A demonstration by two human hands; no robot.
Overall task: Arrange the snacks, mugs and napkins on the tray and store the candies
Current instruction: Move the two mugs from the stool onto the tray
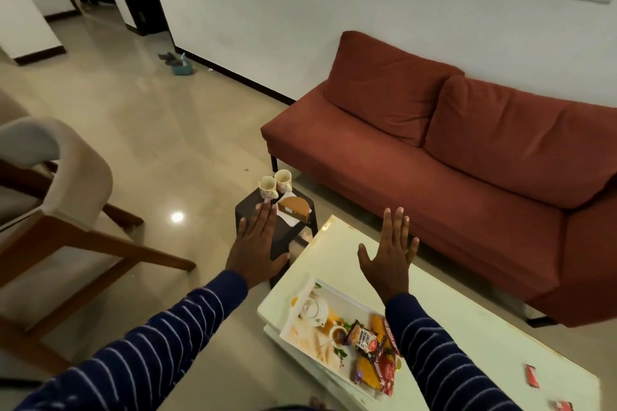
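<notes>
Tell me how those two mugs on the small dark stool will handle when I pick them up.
The two mugs look ceramic: probably rigid, breakable and fairly heavy. They stand upright on flat bases, so unlikely to roll. They sit close together, so they may clink.

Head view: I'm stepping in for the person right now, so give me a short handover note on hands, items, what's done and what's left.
Left hand and right hand: both open, flat, holding nothing.
Tray sits on the white table with snack packets and a small white pot already in it.
Two mugs and the napkin holder stand on the dark side table, not yet moved.
Red candies lie loose on the white table.
Left: mugs and napkins to tray, store candies.
</notes>
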